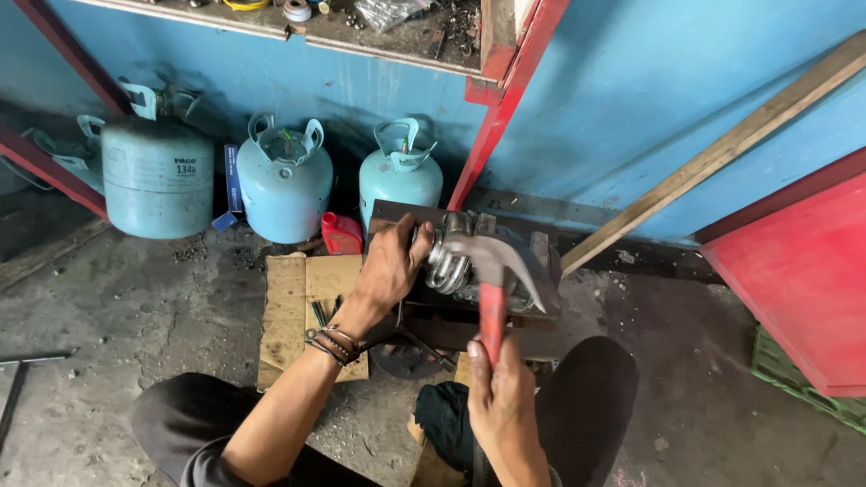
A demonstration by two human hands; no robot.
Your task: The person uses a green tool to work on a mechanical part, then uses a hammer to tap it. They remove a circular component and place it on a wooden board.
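Note:
My right hand grips the red handle of a claw hammer, whose steel head hovers over a shiny metal part. That part looks like a ribbed, pulley-like piece resting on a dark metal block. My left hand is wrapped around the left side of the metal part, steadying it. Bracelets circle my left wrist. I am crouched with both knees in dark trousers beside the block.
Three pale blue gas cylinders stand against the blue wall. A small red bottle sits by them. Cardboard with loose tools lies left of the block. A wooden plank leans at right beside a red panel. A metal rod lies far left.

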